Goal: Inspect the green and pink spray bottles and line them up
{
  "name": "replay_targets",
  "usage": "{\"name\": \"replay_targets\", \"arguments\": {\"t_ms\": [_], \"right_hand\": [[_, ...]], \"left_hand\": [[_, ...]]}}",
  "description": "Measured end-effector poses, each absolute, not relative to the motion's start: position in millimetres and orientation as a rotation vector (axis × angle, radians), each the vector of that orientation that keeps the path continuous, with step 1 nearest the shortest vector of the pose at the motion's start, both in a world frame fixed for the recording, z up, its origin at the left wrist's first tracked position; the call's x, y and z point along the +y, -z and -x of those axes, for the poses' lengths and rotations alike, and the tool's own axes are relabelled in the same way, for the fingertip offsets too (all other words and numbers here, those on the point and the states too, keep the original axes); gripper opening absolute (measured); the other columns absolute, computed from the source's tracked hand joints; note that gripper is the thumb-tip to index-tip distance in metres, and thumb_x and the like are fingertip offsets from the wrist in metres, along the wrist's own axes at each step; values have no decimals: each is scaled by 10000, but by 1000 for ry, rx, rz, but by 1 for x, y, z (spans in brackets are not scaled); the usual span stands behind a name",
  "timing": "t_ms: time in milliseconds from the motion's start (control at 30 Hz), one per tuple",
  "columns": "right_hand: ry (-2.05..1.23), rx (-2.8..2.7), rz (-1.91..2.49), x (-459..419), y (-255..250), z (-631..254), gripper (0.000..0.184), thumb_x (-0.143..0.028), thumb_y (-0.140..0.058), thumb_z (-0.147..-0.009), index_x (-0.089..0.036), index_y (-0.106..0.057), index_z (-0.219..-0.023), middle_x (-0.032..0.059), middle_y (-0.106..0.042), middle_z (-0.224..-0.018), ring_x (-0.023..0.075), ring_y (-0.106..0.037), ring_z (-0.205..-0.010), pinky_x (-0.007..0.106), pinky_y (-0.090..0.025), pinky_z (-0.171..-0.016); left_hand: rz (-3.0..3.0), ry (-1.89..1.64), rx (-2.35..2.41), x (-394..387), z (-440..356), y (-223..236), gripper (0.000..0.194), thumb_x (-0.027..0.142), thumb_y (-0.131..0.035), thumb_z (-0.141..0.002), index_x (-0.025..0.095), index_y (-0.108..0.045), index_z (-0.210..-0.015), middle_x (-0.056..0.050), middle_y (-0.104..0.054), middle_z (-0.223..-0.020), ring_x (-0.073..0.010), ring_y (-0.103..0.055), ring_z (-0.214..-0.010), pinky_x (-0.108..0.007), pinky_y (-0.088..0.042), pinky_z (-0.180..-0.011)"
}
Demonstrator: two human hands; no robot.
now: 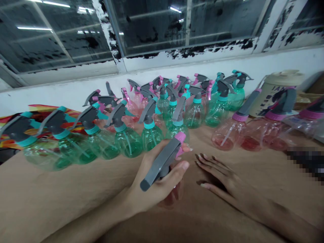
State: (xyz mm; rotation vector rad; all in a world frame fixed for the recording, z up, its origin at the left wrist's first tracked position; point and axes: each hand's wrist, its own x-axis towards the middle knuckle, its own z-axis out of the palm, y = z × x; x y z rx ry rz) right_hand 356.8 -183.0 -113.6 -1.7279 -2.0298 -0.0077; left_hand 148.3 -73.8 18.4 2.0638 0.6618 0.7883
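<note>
My left hand (pixel 154 189) is wrapped round the neck of a spray bottle (pixel 163 158) with a grey head, a pink nozzle and a pink see-through body. Most of that body is hidden behind the hand. To the right, my right hand (pixel 225 179) rests on the table with its fingers stretched out, holding nothing. Just beyond the held bottle stands a green spray bottle (pixel 177 126) with a grey trigger head. Three pink spray bottles (pixel 226 135) are lined up past the right hand.
A row of green spray bottles (pixel 129 141) runs to the left, with several more pink and green ones behind. At the back right stands a cream jug (pixel 275 91). Brown sheeting covers the table (pixel 83 199). A colourful cloth (pixel 48 114) lies at left, below the windows (pixel 152 27).
</note>
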Motion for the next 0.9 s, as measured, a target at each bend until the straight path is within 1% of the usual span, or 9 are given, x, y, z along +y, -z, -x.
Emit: {"name": "replay_targets", "arguments": {"t_ms": [67, 133, 267, 367, 433, 533, 600, 733, 900], "right_hand": [[14, -2027, 1728, -183, 112, -356, 613, -406, -492, -884, -261, -252, -1430, 46, -399, -1431, 234, -362, -1303, 495, -343, -1050], [14, -2019, 1718, -182, 111, -355, 612, -400, -491, -885, -268, -249, -1431, 47, -404, -1427, 239, -372, -1296, 495, -347, -1047], [8, -2015, 1692, -182, 112, -355, 615, -389, -504, -881, -282, -249, -1430, 42, -406, -1427, 241, -375, -1294, 485, -348, -1050], [-10, -2029, 1714, -182, 111, -355, 625, -399, -502, -881, -276, -238, -1434, 46, -398, -1431, 241, -362, -1301, 487, -339, -1055], [-28, -2043, 1735, -182, 110, -355, 623, -410, -498, -881, -273, -244, -1433, 46, -393, -1435, 240, -351, -1308, 486, -333, -1059], [-25, -2049, 1740, -182, 111, -356, 610, -410, -490, -886, -266, -254, -1430, 47, -389, -1438, 237, -344, -1312, 487, -334, -1059], [0, -2047, 1725, -182, 112, -356, 607, -400, -491, -888, -265, -253, -1429, 48, -389, -1438, 233, -345, -1312, 489, -332, -1059], [3, -2041, 1710, -182, 114, -357, 605, -393, -506, -881, -277, -266, -1424, 42, -397, -1433, 236, -350, -1309, 487, -335, -1058], [36, -2039, 1696, -182, 114, -356, 591, -389, -498, -886, -259, -280, -1420, 50, -397, -1432, 234, -351, -1309, 490, -332, -1059]], "left_hand": [[-2090, -785, 627, -73, -149, -20, 178, 282, -608, -751, 218, -595, -917, -24, -659, -847, -168, -611, -672, -282, -526, -627], [-2085, -784, 635, -73, -150, -20, 151, 289, -606, -748, 220, -572, -878, -15, -660, -819, -166, -619, -675, -285, -530, -650], [-2070, -731, 703, -74, -150, -18, 118, 331, -538, -777, 220, -533, -816, 16, -616, -640, -142, -581, -541, -243, -500, -517], [-2077, -730, 712, -75, -149, -17, 101, 317, -515, -783, 218, -533, -794, 29, -599, -609, -128, -563, -506, -226, -492, -495], [-2085, -741, 688, -74, -148, -17, 116, 304, -528, -781, 218, -560, -851, 35, -589, -602, -126, -552, -499, -229, -495, -505], [-2128, -762, 657, -72, -148, -17, 181, 275, -545, -764, 226, -585, -934, 71, -462, -514, -112, -437, -432, -222, -441, -452], [-2148, -756, 648, -70, -149, -16, 130, 234, -524, -749, 228, -594, -859, 77, -389, -503, -106, -371, -428, -217, -404, -439], [-2104, -668, 679, -72, -148, -16, 62, 199, -489, -738, 224, -543, -724, 58, -421, -543, -110, -378, -464, -218, -376, -438], [-2102, -645, 701, -74, -147, -16, 115, 196, -498, -752, 231, -576, -829, 58, -425, -554, -116, -376, -472, -230, -381, -457]]}}
